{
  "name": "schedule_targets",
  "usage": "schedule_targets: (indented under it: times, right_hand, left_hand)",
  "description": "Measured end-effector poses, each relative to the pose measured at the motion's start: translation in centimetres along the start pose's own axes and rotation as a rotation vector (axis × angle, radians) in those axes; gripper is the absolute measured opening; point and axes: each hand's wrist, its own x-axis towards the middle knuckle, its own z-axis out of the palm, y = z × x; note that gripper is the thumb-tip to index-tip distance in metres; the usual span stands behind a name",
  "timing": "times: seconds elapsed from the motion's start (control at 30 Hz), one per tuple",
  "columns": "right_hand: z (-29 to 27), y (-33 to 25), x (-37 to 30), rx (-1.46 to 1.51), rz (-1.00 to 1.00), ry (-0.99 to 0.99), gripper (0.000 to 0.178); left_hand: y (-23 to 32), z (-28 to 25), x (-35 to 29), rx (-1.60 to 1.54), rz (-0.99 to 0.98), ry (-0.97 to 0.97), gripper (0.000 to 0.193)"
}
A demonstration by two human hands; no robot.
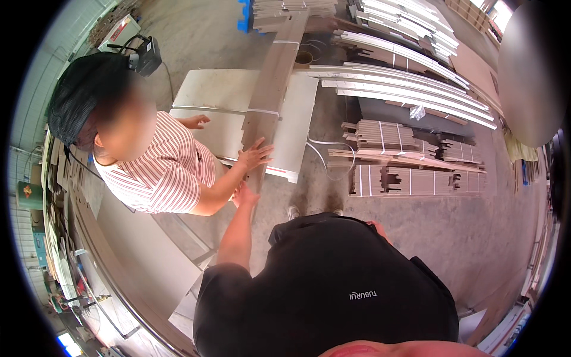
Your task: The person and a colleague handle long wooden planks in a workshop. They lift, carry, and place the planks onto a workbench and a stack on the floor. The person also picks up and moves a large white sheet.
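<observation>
A long grey-brown bundle of strapped boards (266, 98) lies across white panels, its near end pointing toward me. My left hand (245, 195) reaches to the left edge of that near end, its fingers closed around the edge and partly hidden. Just beyond it, a co-worker's hand (256, 156) lies spread on top of the bundle, while the co-worker's other hand (195, 122) hovers over the panels. Of my right hand (378, 229) only a small part shows beside my black shirt at the waist; its fingers are hidden.
The co-worker in a striped shirt (169, 172) stands at my left. Beneath the bundle are white panels (300, 119). To the right, strapped board stacks (416, 181) and long white strips (410, 92) lie on the floor. A loose strap (324, 160) curls beside the panels.
</observation>
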Motion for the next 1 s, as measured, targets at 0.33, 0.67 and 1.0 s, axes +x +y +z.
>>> schedule_targets:
  times: [0.33,0.67,1.0]
  right_hand:
    - [0.2,-3.3,-0.7,0.155,0.143,-0.016,0.029]
    - [-2.1,-9.3,0.2,0.028,0.321,0.012,0.03]
    - [-0.4,-11.9,6.5,0.205,0.178,-0.114,0.032]
  left_hand:
    - [0.5,1.4,1.1,-0.1,-0.016,0.036,0.131]
    - [2.5,1.6,2.4,-0.091,0.009,0.141,0.124]
    - [1.2,-2.0,3.2,-0.003,-0.043,0.021,0.122]
